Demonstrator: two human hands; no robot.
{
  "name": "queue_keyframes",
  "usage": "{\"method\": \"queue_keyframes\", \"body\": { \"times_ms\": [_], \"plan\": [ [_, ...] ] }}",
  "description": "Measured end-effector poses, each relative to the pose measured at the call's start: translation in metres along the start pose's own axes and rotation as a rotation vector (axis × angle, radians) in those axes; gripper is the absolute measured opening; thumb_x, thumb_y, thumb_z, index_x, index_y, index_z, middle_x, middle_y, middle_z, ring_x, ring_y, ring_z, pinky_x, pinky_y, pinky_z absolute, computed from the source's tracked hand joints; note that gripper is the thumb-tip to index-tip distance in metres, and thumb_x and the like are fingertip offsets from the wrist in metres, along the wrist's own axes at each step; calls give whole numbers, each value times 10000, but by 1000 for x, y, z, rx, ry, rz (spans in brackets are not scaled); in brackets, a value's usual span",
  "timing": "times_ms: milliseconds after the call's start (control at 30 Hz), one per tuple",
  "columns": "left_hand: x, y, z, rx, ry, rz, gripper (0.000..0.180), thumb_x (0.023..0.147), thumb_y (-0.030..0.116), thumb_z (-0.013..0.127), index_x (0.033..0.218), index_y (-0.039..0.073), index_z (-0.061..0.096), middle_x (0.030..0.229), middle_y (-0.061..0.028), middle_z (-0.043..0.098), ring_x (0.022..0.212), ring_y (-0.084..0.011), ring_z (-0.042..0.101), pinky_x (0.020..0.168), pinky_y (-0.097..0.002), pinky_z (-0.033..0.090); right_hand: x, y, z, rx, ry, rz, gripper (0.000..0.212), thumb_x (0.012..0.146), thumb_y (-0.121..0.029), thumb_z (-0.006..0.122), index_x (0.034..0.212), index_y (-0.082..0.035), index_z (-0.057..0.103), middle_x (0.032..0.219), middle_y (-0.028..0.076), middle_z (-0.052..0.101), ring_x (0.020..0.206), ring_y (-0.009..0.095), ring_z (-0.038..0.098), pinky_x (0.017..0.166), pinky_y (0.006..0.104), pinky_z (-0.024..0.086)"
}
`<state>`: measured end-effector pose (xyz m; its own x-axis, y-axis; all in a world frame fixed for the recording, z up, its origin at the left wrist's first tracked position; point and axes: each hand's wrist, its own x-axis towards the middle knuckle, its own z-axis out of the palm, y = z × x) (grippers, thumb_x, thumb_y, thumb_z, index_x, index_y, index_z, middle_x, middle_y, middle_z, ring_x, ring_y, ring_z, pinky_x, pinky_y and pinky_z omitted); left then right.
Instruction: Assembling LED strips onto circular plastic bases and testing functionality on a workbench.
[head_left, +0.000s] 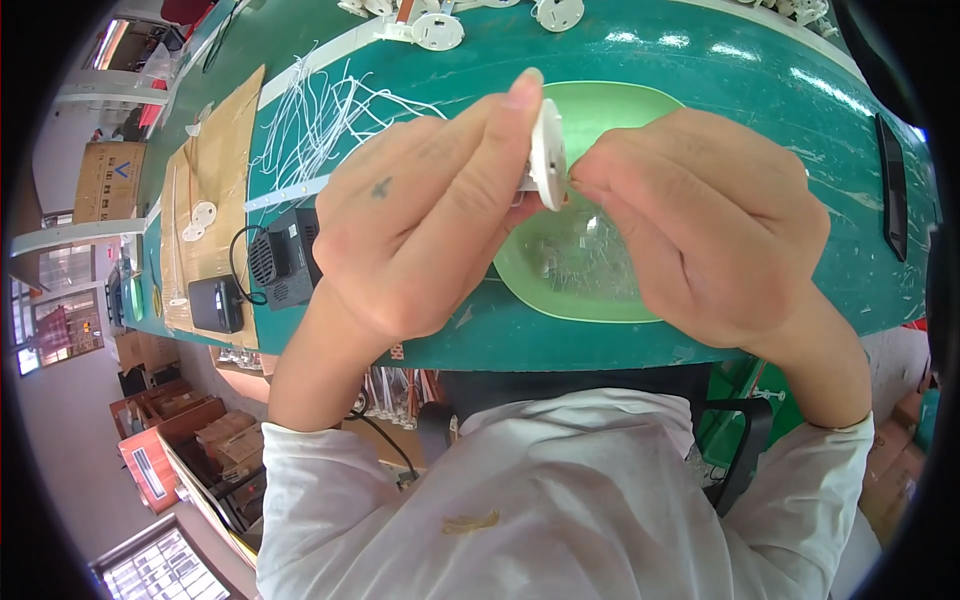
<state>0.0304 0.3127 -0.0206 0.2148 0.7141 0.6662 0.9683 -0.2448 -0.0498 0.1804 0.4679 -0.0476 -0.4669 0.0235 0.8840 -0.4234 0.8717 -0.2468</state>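
My left hand (410, 215) grips a white round plastic disc (549, 155), which is turned nearly edge-on, its face toward the right. My right hand (715, 215) is closed in a pinch close to that face; anything between its fingertips is too small to make out. Beneath both hands sits a light green bowl (625, 98) with small clear pieces (590, 265) in its bottom. A pale strip (287, 193) reaches out left from behind my left hand; whether it joins the disc is hidden.
Thin white wires (315, 125) lie loosely spread at the left. Nearby are a black device (285, 260), a smaller black box (216, 304) and a cardboard sheet (225, 150). More white round parts (438, 31) line the far edge. A black bar (891, 190) lies at the right.
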Motion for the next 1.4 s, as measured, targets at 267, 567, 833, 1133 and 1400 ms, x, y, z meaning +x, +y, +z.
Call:
{"method": "queue_keyframes", "body": {
  "times_ms": [267,567,833,1133,1400],
  "plan": [
    [-2,-4,7,25,119,111,527,709,-18,801,1190,-142,625,1060,-258,704,815,-295,717,737,-330,576,-1,-3,4,16,-10,39,114,753,88,692,858,50,671,756,120,667,604,249,621,544,301,503],
    [3,5,1,-63,7,-109,532,728,-8,809,1208,-137,620,1013,-228,715,830,-271,712,766,-321,565,1,2,0,114,-10,97,134,771,94,678,885,24,664,771,111,673,619,232,638,563,287,508],
    [5,1,5,-10,29,-57,516,711,7,817,1178,-119,637,1008,-236,709,800,-289,707,718,-328,569,6,-3,4,22,-14,75,111,768,103,675,855,35,658,751,111,662,599,224,628,547,294,496],
    [26,2,-43,36,19,-199,431,724,157,836,1080,-30,682,965,-180,709,731,-276,677,674,-335,547,-1,-2,-13,29,16,207,161,852,57,687,991,12,620,841,113,683,731,181,670,693,281,533],
    [2,-90,-161,435,-244,-233,277,860,164,718,1105,35,699,1169,-160,676,1137,-333,607,970,-426,470,1,6,-16,35,-42,225,124,837,52,684,828,7,568,758,112,650,641,176,618,610,281,475]
  ]
}}
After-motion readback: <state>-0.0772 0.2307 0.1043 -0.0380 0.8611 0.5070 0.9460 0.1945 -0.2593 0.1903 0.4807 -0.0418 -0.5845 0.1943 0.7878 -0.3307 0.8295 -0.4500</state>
